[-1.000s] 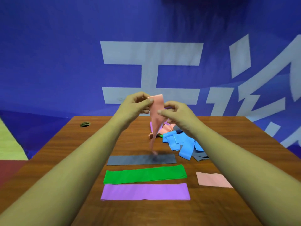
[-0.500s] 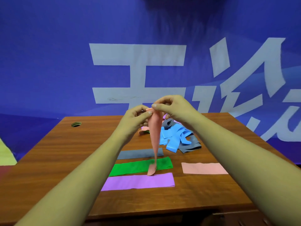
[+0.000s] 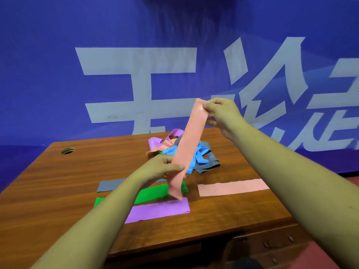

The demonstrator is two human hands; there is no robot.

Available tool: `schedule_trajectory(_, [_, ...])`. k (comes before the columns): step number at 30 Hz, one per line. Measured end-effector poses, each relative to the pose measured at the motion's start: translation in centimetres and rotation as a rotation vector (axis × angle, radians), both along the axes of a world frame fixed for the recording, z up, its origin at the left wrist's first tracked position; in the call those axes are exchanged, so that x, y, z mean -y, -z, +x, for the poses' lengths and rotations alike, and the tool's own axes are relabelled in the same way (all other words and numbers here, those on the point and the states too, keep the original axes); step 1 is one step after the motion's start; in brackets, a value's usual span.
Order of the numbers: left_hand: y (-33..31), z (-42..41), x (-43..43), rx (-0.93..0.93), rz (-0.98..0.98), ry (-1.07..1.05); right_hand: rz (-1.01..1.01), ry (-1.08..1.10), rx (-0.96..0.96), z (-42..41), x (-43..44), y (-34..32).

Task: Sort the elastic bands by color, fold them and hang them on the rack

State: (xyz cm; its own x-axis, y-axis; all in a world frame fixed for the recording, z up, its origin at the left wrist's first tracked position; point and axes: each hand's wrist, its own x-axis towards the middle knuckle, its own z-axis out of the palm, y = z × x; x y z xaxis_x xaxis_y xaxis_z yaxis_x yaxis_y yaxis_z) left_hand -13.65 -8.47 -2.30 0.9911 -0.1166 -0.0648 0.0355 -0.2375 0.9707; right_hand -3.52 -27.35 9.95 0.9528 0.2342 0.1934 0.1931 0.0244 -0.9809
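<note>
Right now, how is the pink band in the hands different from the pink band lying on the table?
The held pink band slants up in the air; the flat pink band lies on the table. The held pink band is pinched by the right hand at its top and the left hand lower down; the flat pink band is touched by no hand. Both are long strips of the same pink.

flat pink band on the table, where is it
Head view: the flat pink band lies on the table right of centre, right of the green band and nearer the person than the tangled pile.
</note>
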Motion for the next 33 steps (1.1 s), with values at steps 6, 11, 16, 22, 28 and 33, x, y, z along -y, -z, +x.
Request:
schedule_trajectory(6, [2.7,0.3,0.8,-0.137,0.02,0.023,-0.017,0.195,-0.155,3.6,5.9,5.7])
schedule_trajectory(11, [4.5,1.0,1.1,-0.22,0.012,0.008,-0.03,0.356,-0.272,4.3,11.4,10.3])
schedule_trajectory(16, [5.9,2.7,3.0,-0.225,0.019,-0.063,-0.073,0.447,-0.374,4.0,16.3,14.3])
schedule_trajectory(22, [7.6,5.1,5.9,-0.219,0.145,-0.209,-0.184,0.48,-0.436,3.9,20.5,17.5])
schedule_trajectory(28, [8.8,6.7,7.8,-0.234,0.289,-0.234,-0.432,0.523,-0.294,5.5,22.4,20.2])
schedule_trajectory(33, [8.6,7.1,9.0,-0.238,0.406,-0.202,-0.628,0.538,-0.204,6.1,22.9,22.3])
